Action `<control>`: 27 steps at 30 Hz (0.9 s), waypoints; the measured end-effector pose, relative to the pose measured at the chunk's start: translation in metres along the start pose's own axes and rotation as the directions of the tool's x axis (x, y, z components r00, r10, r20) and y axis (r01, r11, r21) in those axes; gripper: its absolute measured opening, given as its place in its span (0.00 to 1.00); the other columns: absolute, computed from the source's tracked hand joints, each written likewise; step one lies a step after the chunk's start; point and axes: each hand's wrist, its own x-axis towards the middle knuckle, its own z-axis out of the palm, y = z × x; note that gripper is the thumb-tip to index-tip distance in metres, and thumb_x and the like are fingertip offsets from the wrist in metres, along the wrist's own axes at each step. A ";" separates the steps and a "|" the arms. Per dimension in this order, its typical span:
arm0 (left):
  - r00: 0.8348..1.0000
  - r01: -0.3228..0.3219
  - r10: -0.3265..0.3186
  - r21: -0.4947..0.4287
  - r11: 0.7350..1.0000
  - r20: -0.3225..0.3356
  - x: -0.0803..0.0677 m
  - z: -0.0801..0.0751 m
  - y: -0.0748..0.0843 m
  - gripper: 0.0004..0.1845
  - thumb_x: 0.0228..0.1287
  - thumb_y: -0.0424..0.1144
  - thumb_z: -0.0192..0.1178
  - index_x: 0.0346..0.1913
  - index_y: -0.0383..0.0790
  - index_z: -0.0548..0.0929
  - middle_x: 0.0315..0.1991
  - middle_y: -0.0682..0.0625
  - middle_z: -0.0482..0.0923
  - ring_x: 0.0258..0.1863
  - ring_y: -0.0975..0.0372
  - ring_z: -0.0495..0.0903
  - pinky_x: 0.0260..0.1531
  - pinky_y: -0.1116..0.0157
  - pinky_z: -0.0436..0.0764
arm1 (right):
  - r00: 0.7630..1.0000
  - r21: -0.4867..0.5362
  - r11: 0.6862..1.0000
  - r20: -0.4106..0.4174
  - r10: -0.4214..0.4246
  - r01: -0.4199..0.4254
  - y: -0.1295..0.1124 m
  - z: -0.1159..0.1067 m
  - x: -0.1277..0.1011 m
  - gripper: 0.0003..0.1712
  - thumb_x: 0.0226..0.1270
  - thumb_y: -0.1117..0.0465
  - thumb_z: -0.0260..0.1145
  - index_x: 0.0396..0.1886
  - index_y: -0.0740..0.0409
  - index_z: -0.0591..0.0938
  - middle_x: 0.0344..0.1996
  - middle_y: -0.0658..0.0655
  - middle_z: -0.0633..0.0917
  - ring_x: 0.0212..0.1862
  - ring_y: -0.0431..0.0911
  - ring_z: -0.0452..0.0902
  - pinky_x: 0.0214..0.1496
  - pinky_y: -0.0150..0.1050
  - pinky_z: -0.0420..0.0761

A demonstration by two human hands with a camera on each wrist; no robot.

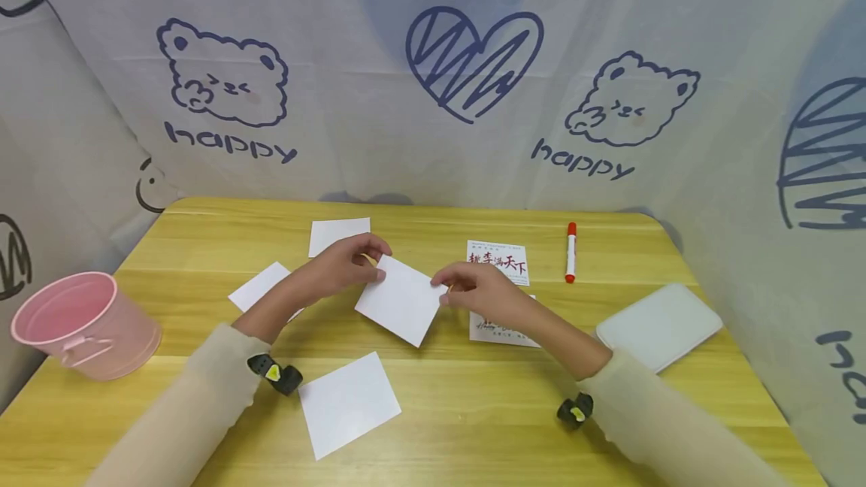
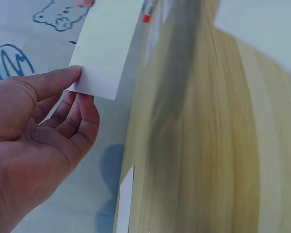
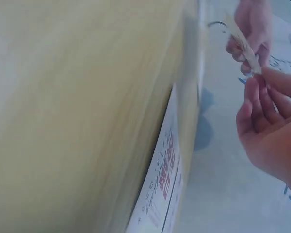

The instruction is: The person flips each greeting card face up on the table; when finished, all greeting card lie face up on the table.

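A blank white card [image 1: 402,300] is held above the wooden table [image 1: 473,412] between both hands. My left hand [image 1: 352,261] pinches its upper left corner with thumb and fingers; the left wrist view shows the card [image 2: 106,48] caught at that corner by the hand [image 2: 63,104]. My right hand [image 1: 467,288] pinches the card's right corner, and in the right wrist view the card [image 3: 242,41] appears edge-on between the right hand [image 3: 262,92] and the left hand [image 3: 250,22]. A printed card [image 1: 497,261] with red characters lies just behind the right hand.
More blank cards lie at the back [image 1: 340,234], the left [image 1: 260,285] and the front [image 1: 348,403]. Another printed card [image 1: 501,331] sits under the right wrist. A red-capped marker [image 1: 570,252], a white pad [image 1: 659,324] and a pink bucket [image 1: 81,324] stand around.
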 end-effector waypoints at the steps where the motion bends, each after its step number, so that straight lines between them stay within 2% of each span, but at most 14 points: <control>1: 1.000 -0.003 0.003 -0.018 1.000 -0.001 -0.001 0.001 0.001 0.17 0.62 0.39 0.65 0.53 0.44 0.76 0.51 0.47 0.73 0.48 0.55 0.74 0.45 0.61 0.77 | 1.000 0.008 1.000 -0.001 -0.002 0.002 0.000 -0.002 -0.002 0.13 0.64 0.54 0.67 0.49 0.42 0.82 0.39 0.45 0.83 0.41 0.44 0.76 0.43 0.40 0.79; 7: 1.000 -0.012 0.013 -0.112 0.994 0.003 -0.005 0.008 0.008 0.19 0.62 0.38 0.65 0.56 0.47 0.76 0.54 0.47 0.72 0.50 0.54 0.74 0.48 0.60 0.77 | 1.000 0.079 0.997 -0.022 -0.018 0.020 -0.001 -0.007 -0.015 0.14 0.61 0.51 0.69 0.47 0.42 0.83 0.38 0.48 0.83 0.39 0.46 0.77 0.38 0.45 0.80; 12: 0.999 -0.025 0.028 -0.106 0.994 0.024 -0.008 0.014 0.017 0.23 0.63 0.39 0.64 0.61 0.51 0.74 0.60 0.49 0.71 0.52 0.55 0.76 0.49 0.60 0.78 | 0.996 0.204 0.979 -0.083 -0.011 0.028 -0.002 -0.008 -0.026 0.14 0.60 0.50 0.70 0.45 0.44 0.84 0.37 0.51 0.84 0.37 0.51 0.79 0.38 0.52 0.81; 14: 0.999 -0.053 0.054 -0.095 0.994 0.003 -0.012 0.013 0.025 0.24 0.63 0.39 0.63 0.62 0.52 0.73 0.62 0.51 0.68 0.55 0.54 0.75 0.50 0.58 0.78 | 0.991 0.268 0.962 -0.136 -0.017 0.054 -0.003 -0.008 -0.029 0.13 0.61 0.51 0.69 0.44 0.47 0.84 0.36 0.54 0.84 0.36 0.53 0.79 0.39 0.50 0.82; 18: 0.986 -0.151 0.147 -0.054 0.987 -0.074 -0.022 0.012 0.044 0.22 0.65 0.42 0.62 0.61 0.53 0.73 0.63 0.54 0.66 0.60 0.54 0.72 0.53 0.56 0.77 | 0.957 0.389 0.908 -0.287 -0.040 0.155 -0.007 -0.009 -0.030 0.13 0.65 0.55 0.66 0.43 0.58 0.82 0.32 0.60 0.83 0.32 0.53 0.79 0.34 0.41 0.83; 21: 0.979 -0.195 0.189 -0.088 0.977 -0.072 -0.029 0.015 0.054 0.19 0.66 0.44 0.60 0.59 0.53 0.74 0.59 0.54 0.71 0.59 0.55 0.73 0.53 0.57 0.77 | 0.923 0.457 0.864 -0.385 -0.023 0.212 -0.008 -0.010 -0.030 0.14 0.67 0.57 0.64 0.42 0.64 0.79 0.31 0.60 0.82 0.31 0.49 0.80 0.32 0.40 0.83; 24: 0.977 -0.211 0.205 -0.158 0.965 -0.057 -0.032 0.020 0.058 0.17 0.67 0.45 0.59 0.57 0.51 0.76 0.56 0.52 0.74 0.55 0.56 0.76 0.50 0.59 0.78 | 0.901 0.498 0.838 -0.434 0.016 0.225 -0.007 -0.011 -0.030 0.15 0.67 0.57 0.64 0.42 0.66 0.78 0.30 0.59 0.82 0.31 0.47 0.81 0.32 0.41 0.83; 27: 0.972 -0.231 0.216 -0.218 0.948 -0.089 -0.032 0.024 0.059 0.15 0.68 0.44 0.59 0.55 0.46 0.77 0.53 0.49 0.77 0.52 0.56 0.78 0.49 0.60 0.79 | 0.891 0.518 0.829 -0.451 0.053 0.213 -0.006 -0.012 -0.030 0.16 0.67 0.56 0.64 0.42 0.65 0.78 0.29 0.58 0.83 0.30 0.47 0.82 0.31 0.41 0.83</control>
